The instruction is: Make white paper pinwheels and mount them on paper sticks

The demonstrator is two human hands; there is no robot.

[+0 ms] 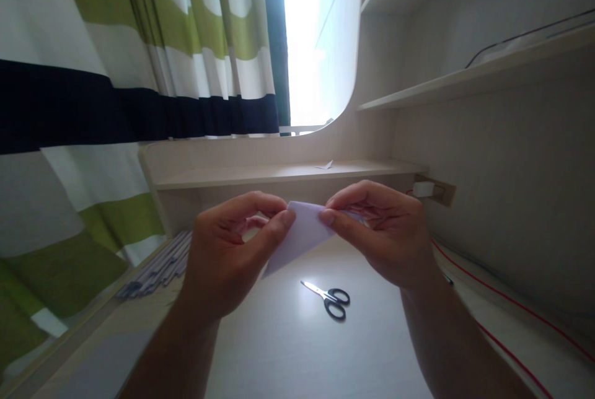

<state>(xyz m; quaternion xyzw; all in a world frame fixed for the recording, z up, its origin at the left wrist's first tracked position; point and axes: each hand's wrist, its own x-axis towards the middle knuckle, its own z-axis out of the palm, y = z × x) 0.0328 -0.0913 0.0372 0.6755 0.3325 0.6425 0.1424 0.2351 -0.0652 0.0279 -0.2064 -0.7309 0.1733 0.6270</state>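
Between my two hands, above the desk, is a pale folded piece of paper (303, 230) with a pointed lower left corner. My left hand (237, 244) pinches its upper left corner between thumb and forefinger. On the other side, my right hand (379, 225) grips the upper right edge, thumb in front; the part of the paper behind its fingers is mostly hidden. Below the paper, a pair of scissors (331, 300) with black handles lies on the desk (279, 349), blades pointing to the upper left and apart from both hands.
Several rolled paper sticks (160, 269) lie at the left beside the curtain (93, 201). A flat sheet (105, 368) is at the lower left. A small folded paper (326, 165) sits on the back shelf (223, 176). A red cable (502, 290) runs along the right, below a white plug (423, 189).
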